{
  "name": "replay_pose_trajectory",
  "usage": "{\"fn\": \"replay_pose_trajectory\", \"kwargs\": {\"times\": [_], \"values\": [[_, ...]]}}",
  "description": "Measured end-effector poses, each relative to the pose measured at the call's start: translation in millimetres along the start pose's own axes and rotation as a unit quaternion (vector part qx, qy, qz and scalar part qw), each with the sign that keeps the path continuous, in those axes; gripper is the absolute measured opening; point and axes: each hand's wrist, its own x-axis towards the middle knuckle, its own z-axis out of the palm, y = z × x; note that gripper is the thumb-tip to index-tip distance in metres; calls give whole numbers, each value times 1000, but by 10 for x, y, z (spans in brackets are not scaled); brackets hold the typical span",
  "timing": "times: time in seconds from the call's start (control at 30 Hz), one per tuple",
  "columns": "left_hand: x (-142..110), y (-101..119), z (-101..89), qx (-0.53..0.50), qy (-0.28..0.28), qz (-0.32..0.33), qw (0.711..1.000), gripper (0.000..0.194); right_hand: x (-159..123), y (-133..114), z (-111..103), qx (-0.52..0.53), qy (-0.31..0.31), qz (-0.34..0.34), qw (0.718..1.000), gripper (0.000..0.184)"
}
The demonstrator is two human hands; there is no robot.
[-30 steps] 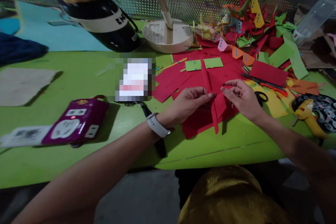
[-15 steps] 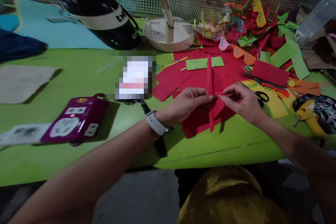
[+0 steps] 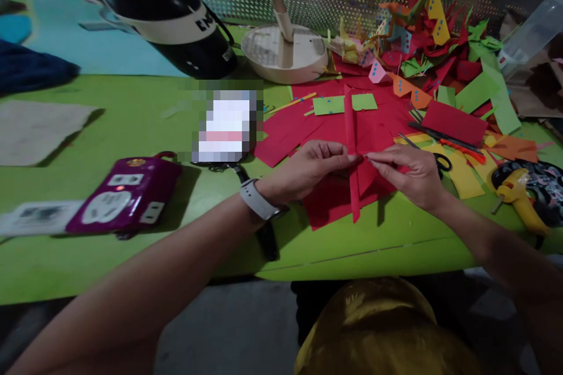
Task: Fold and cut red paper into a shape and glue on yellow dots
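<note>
My left hand (image 3: 320,165) pinches a long, narrow strip of folded red paper (image 3: 354,196) near its middle; the strip stands almost lengthwise away from me. My right hand (image 3: 411,173) has thumb and fingertips pressed together just right of the strip, by the left fingertips. Whatever small piece lies in that right pinch is too small to make out. Below both hands are red paper sheets (image 3: 325,211), and a green paper piece (image 3: 328,106) lies behind the strip. Scissors (image 3: 441,165) rest partly hidden behind my right hand.
A yellow glue gun (image 3: 516,187) lies at the right edge, near orange-handled scissors (image 3: 466,150). Colourful paper cutouts (image 3: 404,41) are heaped at the back right. Leftward are a blurred-out phone (image 3: 226,129), a purple power strip (image 3: 132,193), a black bottle (image 3: 185,35) and a fan base (image 3: 285,64).
My right fingers have closed up into a tighter pinch beside the strip. My left hand keeps its hold, and the view has shifted slightly.
</note>
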Motion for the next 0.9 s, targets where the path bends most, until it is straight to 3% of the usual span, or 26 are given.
{"fn": "replay_pose_trajectory", "kwargs": {"times": [0.23, 0.57, 0.9], "values": [[-8, 33, 7, 5, -3, -17, 1000, 29, 48, 116, -113, -23, -80, -99, 992, 19], [-10, 20, -14, 13, 8, -28, 999, 26, 70, 145, -154, -22, -119, -111, 986, 21], [-7, 5, 6, 8, 42, -42, 998, 21, 65, 136, -158, -85, -147, -134, 976, 22]]}}
